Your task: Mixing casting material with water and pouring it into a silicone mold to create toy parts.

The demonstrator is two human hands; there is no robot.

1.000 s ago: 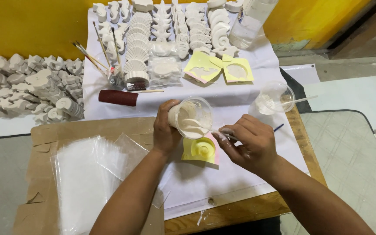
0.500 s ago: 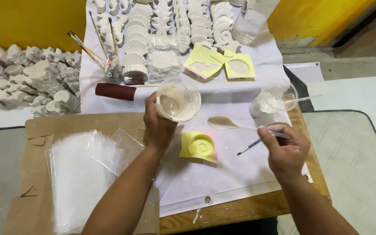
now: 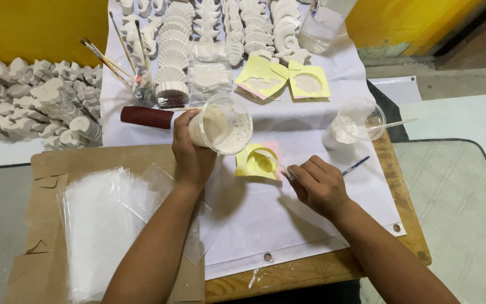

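Pouring step: left hand [image 3: 192,160] fingers grip the plaster cup [image 3: 221,125] tilted beside the yellow mould [image 3: 259,163]; right hand [image 3: 317,184] fingers pinch a brush [image 3: 355,165], steadying it.

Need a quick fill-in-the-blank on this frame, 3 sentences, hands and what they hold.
1. The left hand holds a clear plastic cup filled with a ____ coloured mix.
2. The right hand holds a thin tool beside the small ____ coloured mould.
3. The cup is tilted on its side, with its mouth facing the ____.

Missing words: white; yellow; camera
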